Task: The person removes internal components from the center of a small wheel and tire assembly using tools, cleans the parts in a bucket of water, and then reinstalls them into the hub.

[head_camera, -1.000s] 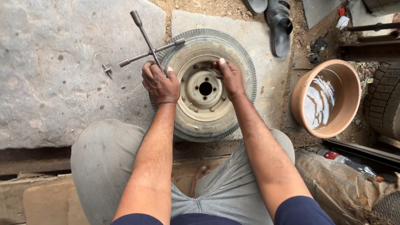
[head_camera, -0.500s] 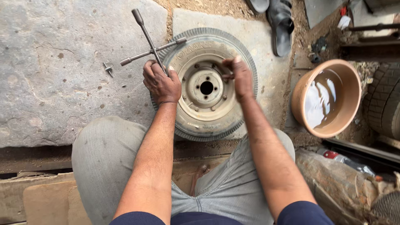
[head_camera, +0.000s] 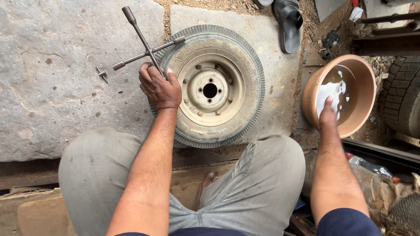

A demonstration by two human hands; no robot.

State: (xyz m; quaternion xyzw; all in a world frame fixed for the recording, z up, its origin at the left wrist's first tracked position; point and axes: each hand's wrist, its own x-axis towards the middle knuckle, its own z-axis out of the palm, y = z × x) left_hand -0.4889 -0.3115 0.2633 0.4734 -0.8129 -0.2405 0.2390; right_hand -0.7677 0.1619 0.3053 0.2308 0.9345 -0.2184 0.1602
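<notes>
A small tyre on a cream steel rim (head_camera: 210, 87) lies flat on a stone slab in front of my knees. My left hand (head_camera: 159, 87) rests on the tyre's left edge, fingers curled beside the lower arm of a metal cross wrench (head_camera: 146, 46); whether it grips the wrench is unclear. My right hand (head_camera: 329, 112) reaches into a terracotta-coloured basin (head_camera: 365, 83) holding water, fingers dipping toward the surface, holding nothing that I can see.
A small metal valve piece (head_camera: 103, 73) lies on the slab left of the wrench. A dark sandal (head_camera: 288, 22) sits beyond the tyre. A large treaded tyre (head_camera: 404, 96) stands at the right edge, with scrap and bags below it.
My right hand left the rim and swung right into the water basin. My left hand stayed on the tyre's left edge.
</notes>
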